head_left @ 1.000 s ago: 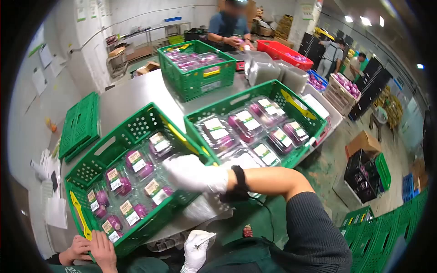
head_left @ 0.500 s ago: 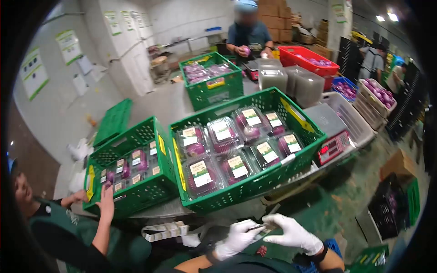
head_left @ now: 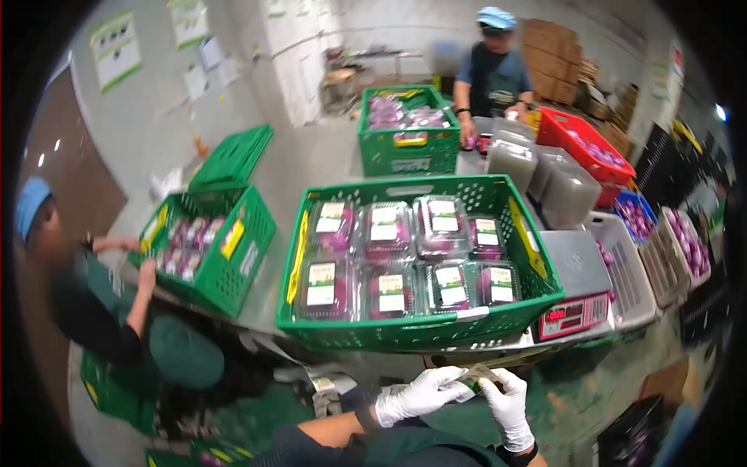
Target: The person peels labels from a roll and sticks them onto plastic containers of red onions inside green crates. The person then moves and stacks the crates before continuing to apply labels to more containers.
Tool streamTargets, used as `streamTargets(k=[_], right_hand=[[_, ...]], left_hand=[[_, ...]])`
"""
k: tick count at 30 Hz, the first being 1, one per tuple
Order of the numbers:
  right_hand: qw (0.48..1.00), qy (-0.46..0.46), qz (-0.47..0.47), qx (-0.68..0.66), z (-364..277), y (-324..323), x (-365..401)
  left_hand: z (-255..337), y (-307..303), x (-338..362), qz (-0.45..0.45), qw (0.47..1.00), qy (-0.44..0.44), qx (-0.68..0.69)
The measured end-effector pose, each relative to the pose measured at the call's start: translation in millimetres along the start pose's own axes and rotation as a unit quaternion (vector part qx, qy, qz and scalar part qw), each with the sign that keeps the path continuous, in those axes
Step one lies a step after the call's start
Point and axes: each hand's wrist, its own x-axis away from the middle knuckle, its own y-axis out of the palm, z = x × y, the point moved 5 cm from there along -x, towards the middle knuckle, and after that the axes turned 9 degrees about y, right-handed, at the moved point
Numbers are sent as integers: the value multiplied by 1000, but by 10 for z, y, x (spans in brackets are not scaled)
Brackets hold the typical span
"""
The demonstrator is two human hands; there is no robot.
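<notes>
In front of my body, below the large green crate [head_left: 420,336], my white-gloved hands are close together. The fingers of my left hand [head_left: 424,395] pinch a small label [head_left: 476,375], partly green and partly pale. My right hand [head_left: 507,406] grips its other side between thumb and fingers; its print is too small to read. Inside the large crate lie several clear plastic boxes [head_left: 389,233] of purple onions, each with a white and green label on its lid.
A digital scale [head_left: 572,268] stands right of the crate, near stacked clear containers [head_left: 564,191]. A co-worker at left holds a smaller green crate [head_left: 249,241]. Another stands behind a green crate [head_left: 408,152] and a red crate [head_left: 583,148] of onions.
My view has shifted, and my hands have brought the label up nearer the crate. The left co-worker's crate now stands farther from the large one. The back co-worker's hands have lowered.
</notes>
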Motion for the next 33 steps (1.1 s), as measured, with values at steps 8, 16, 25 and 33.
streamTargets(k=[8,16,25,33], right_hand=[[987,-102,62,105,-184,-984,-929],[900,-147,-344,224,-147,-384,-761],[625,-130,-766,70,468,390,208],[462,-267,-839,103,226,288,1908]], left_hand=[[-126,-69,-87,155,985,65,-46],[-92,518,259,481,809,253,-225],[-636,1904,985,766,528,228,-287],[-1110,3078,1657,851,485,171,-108]])
